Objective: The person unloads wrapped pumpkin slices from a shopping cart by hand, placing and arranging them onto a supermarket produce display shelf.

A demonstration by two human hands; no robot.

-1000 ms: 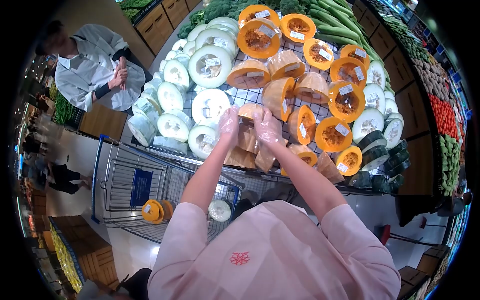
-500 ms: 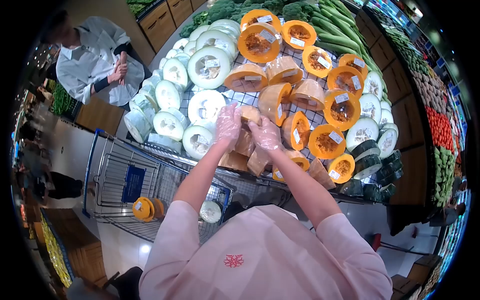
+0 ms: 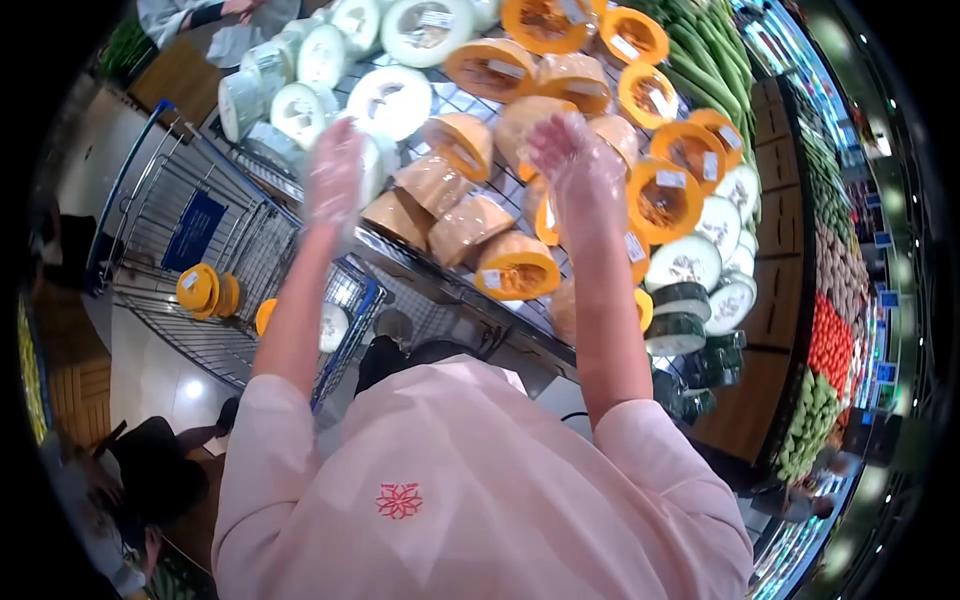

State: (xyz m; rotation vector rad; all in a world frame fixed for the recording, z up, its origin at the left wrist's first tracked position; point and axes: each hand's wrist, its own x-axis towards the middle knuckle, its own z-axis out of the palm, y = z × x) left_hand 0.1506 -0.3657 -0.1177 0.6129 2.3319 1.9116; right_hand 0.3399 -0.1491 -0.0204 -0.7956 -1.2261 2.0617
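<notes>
My left hand [image 3: 335, 180], in a clear plastic glove, holds nothing, its fingers stretched out beside the pale winter melon pieces [image 3: 390, 100]. My right hand [image 3: 582, 175], gloved the same way, is raised with fingers spread over the wrapped pumpkin pieces. A pumpkin chunk [image 3: 462, 145] lies tilted between the hands. Several more wrapped chunks rest below it, among them one skin side up [image 3: 470, 225] and a cut one with its orange hollow showing [image 3: 517, 268]. Behind my right fingers a larger pumpkin piece [image 3: 520, 125] is partly hidden.
A shopping cart [image 3: 195, 235] stands at the left, with cut pumpkin [image 3: 200, 290] and a round of winter melon [image 3: 333, 327] in it. Long green gourds [image 3: 700, 50] lie at the back right. Dark-skinned melon pieces [image 3: 680, 320] sit at the right edge. Another person's sleeve shows top left.
Both hands have let go of the pumpkin chunk they held and moved apart, left hand leftward, right hand rightward. The view has tilted lower and turned; more of the cart's contents show.
</notes>
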